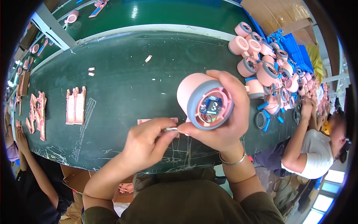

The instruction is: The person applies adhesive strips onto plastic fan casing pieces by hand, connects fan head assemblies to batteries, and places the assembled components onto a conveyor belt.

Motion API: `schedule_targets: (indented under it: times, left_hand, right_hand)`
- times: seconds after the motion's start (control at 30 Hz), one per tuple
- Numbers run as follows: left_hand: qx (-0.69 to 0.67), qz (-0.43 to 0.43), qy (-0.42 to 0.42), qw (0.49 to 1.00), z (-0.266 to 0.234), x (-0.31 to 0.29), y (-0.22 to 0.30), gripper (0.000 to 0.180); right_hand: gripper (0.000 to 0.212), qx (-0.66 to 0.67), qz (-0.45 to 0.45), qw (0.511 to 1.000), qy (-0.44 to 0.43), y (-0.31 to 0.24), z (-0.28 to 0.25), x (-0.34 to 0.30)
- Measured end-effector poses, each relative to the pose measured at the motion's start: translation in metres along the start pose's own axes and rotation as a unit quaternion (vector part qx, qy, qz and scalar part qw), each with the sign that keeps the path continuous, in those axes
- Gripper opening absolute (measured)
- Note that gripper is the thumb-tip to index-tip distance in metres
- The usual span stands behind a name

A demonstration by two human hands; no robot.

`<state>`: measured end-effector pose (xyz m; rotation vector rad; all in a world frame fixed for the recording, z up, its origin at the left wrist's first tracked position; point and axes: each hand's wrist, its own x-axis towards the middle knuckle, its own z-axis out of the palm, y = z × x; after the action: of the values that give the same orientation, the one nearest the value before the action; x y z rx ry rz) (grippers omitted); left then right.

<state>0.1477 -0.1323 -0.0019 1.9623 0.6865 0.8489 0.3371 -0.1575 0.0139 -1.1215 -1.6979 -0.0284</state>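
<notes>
My right hand [233,127] is wrapped around a pink handheld fan [192,87]. Its open round end, edged by a grey ring [194,108], is turned up toward me. Inside it sits a blue circuit board [211,106] with a lit display. With thumb and forefinger, my left hand [147,143] pinches a small pale piece at the lower left of the fan, right by my right thumb; what exactly it is I cannot make out. Partly hidden behind my left fingers, a flat pink plastic part [145,121] lies on the table.
A heap of pink fans [266,71] with blue parts covers the right of the dark green table [123,59]. Pink handle shells [75,106] lie at left, beside more pink parts [37,112]. Co-workers sit on both sides; a blue bin [294,52] stands far right.
</notes>
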Motion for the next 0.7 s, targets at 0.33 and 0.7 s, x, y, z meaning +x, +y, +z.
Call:
schedule_targets:
  times: [0.33,0.7]
  left_hand:
    - [0.158,0.303,0.007,0.94,0.012,0.005,0.062,0.03]
    - [0.22,0.381,0.211,0.873,0.049,0.013,0.096,0.018]
  right_hand:
    - [0.09,0.303,0.093,0.935,0.159,-0.041,-0.017,-0.016]
    - [0.086,0.758,0.149,0.541,0.332,-0.094,-0.019,0.005]
